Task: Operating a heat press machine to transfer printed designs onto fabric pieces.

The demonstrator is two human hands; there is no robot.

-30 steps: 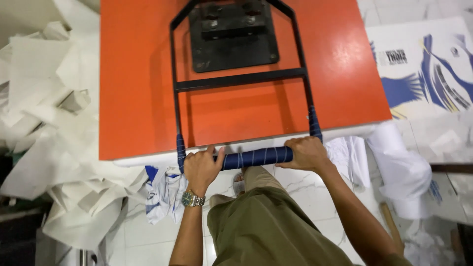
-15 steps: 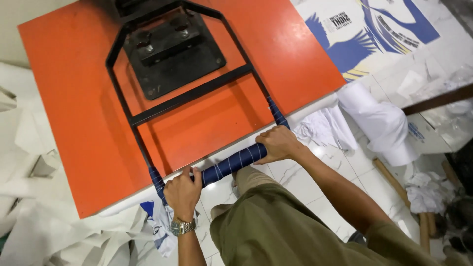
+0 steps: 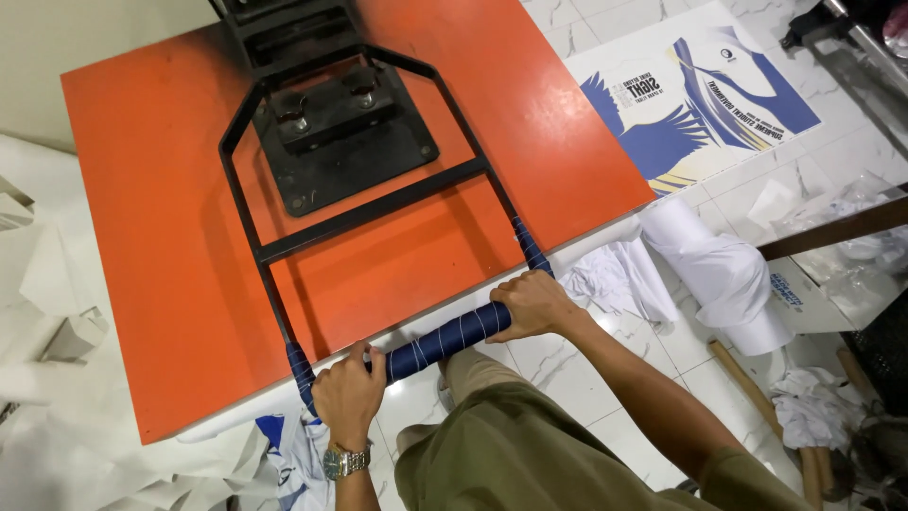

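Note:
A large heat press with an orange top plate point(image 3: 170, 189) fills the upper left. A black metal lever frame point(image 3: 378, 208) lies over it, ending in a handle bar wrapped in blue tape point(image 3: 445, 339). My left hand point(image 3: 348, 396), with a metal wristwatch, grips the left end of that bar. My right hand point(image 3: 532, 305) grips the bar's right end. Both hands sit at the press's near edge, above my olive trousers.
Crumpled white paper sheets point(image 3: 47, 312) pile up at the left. A blue and white printed sheet point(image 3: 700, 104) lies on the tiled floor at upper right. A white paper roll point(image 3: 728, 274) and white cloth point(image 3: 615, 279) lie right of the press.
The view has tilted and moved closer, so the press appears rotated. Both hands keep their grip on the blue handle bar, which stays low at the press's near edge.

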